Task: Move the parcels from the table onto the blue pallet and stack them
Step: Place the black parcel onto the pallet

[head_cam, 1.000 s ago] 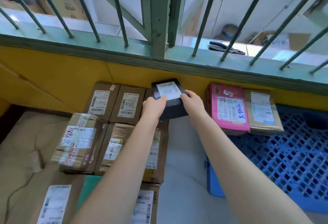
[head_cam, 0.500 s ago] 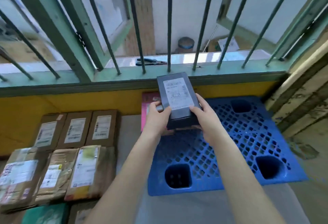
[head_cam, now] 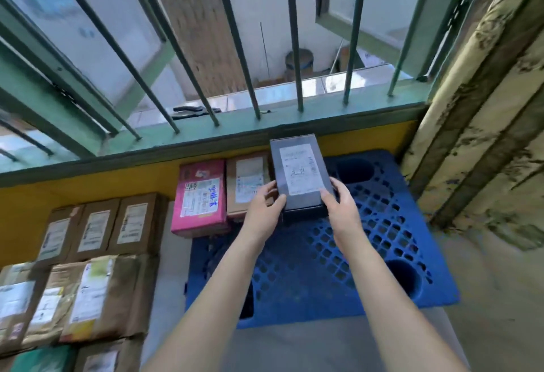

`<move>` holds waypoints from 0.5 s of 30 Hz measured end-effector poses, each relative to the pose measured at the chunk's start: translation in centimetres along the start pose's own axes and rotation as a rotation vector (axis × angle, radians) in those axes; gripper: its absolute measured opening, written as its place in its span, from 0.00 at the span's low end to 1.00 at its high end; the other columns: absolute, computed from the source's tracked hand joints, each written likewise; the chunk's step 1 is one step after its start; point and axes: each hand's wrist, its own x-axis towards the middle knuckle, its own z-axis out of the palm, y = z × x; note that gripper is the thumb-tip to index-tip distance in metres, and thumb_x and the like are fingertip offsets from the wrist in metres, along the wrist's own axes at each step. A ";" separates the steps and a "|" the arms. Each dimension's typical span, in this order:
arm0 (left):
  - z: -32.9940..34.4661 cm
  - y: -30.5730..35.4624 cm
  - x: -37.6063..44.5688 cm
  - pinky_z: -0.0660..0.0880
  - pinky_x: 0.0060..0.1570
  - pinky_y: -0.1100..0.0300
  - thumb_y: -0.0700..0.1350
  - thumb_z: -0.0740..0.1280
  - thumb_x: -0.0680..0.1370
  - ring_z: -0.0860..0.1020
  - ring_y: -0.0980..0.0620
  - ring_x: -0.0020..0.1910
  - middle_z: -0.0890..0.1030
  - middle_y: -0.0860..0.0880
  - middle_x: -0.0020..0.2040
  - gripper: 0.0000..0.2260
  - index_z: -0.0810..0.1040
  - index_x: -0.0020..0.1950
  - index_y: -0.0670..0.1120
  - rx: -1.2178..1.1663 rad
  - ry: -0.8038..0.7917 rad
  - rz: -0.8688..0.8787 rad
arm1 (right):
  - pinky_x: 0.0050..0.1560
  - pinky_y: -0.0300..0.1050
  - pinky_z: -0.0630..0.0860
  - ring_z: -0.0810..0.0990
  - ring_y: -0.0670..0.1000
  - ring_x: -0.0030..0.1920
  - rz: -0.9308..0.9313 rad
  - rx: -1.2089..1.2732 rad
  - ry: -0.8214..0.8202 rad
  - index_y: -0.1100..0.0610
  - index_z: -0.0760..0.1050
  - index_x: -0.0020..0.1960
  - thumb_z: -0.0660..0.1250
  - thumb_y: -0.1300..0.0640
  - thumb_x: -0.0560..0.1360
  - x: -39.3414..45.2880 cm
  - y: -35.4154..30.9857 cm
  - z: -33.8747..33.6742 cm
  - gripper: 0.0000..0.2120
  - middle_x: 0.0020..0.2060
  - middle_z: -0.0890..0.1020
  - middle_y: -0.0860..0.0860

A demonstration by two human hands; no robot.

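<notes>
I hold a dark grey parcel (head_cam: 298,171) with a white label between both hands, above the far edge of the blue pallet (head_cam: 318,265). My left hand (head_cam: 263,209) grips its left side and my right hand (head_cam: 341,206) its right side. A pink parcel (head_cam: 200,197) and a brown parcel (head_cam: 245,186) stand side by side at the pallet's far left corner, against the yellow wall. The grey parcel is just right of the brown one. Several brown parcels (head_cam: 97,292) lie on the table at the left.
A green window sill with slanted bars (head_cam: 235,133) runs above the yellow wall. A peeling wall or door frame (head_cam: 477,124) rises on the right. A teal parcel (head_cam: 41,361) lies at the bottom left. Grey floor lies between table and pallet.
Both hands have carried the grey parcel from the table's parcels rightward to the pallet's far side, next to the brown parcel. My view has swung right with it.
</notes>
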 end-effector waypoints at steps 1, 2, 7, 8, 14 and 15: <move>-0.1 -0.2 0.2 0.74 0.65 0.47 0.46 0.66 0.79 0.74 0.53 0.65 0.73 0.51 0.69 0.22 0.68 0.74 0.53 0.035 -0.010 0.009 | 0.50 0.38 0.74 0.76 0.44 0.58 0.002 -0.013 0.007 0.47 0.66 0.72 0.62 0.51 0.81 0.5 0.5 0.1 0.20 0.64 0.75 0.47; -0.4 -0.3 0.4 0.73 0.66 0.48 0.45 0.65 0.79 0.72 0.54 0.65 0.72 0.52 0.69 0.23 0.68 0.74 0.53 0.087 -0.004 0.022 | 0.54 0.42 0.74 0.75 0.47 0.61 0.007 -0.056 0.013 0.48 0.66 0.73 0.60 0.51 0.82 1.1 1.0 0.2 0.20 0.66 0.74 0.48; -1.8 -1.6 0.9 0.64 0.70 0.54 0.42 0.62 0.78 0.66 0.49 0.72 0.69 0.48 0.72 0.24 0.68 0.75 0.48 0.560 0.150 0.179 | 0.72 0.61 0.63 0.58 0.57 0.76 0.094 -0.544 -0.073 0.46 0.54 0.79 0.60 0.46 0.81 3.3 2.5 -0.5 0.29 0.78 0.59 0.49; -2.0 -2.2 0.9 0.64 0.70 0.51 0.42 0.63 0.77 0.64 0.48 0.73 0.68 0.48 0.73 0.26 0.66 0.75 0.48 0.636 0.148 0.161 | 0.72 0.61 0.62 0.57 0.57 0.76 0.088 -0.588 -0.109 0.46 0.51 0.80 0.62 0.44 0.80 3.2 2.7 -0.8 0.33 0.78 0.57 0.49; -2.3 -4.5 1.5 0.59 0.72 0.43 0.46 0.64 0.75 0.56 0.47 0.77 0.61 0.48 0.78 0.31 0.62 0.77 0.52 0.877 0.108 0.110 | 0.71 0.52 0.65 0.60 0.55 0.75 -0.021 -0.796 -0.197 0.50 0.40 0.80 0.75 0.51 0.72 2.8 3.8 0.4 0.53 0.77 0.57 0.51; -2.5 -4.6 1.6 0.59 0.72 0.43 0.46 0.64 0.74 0.56 0.47 0.77 0.61 0.49 0.78 0.31 0.62 0.78 0.52 0.891 0.111 0.124 | 0.67 0.51 0.69 0.63 0.55 0.73 -0.044 -0.827 -0.171 0.50 0.40 0.80 0.75 0.53 0.72 3.0 3.9 1.0 0.52 0.77 0.59 0.52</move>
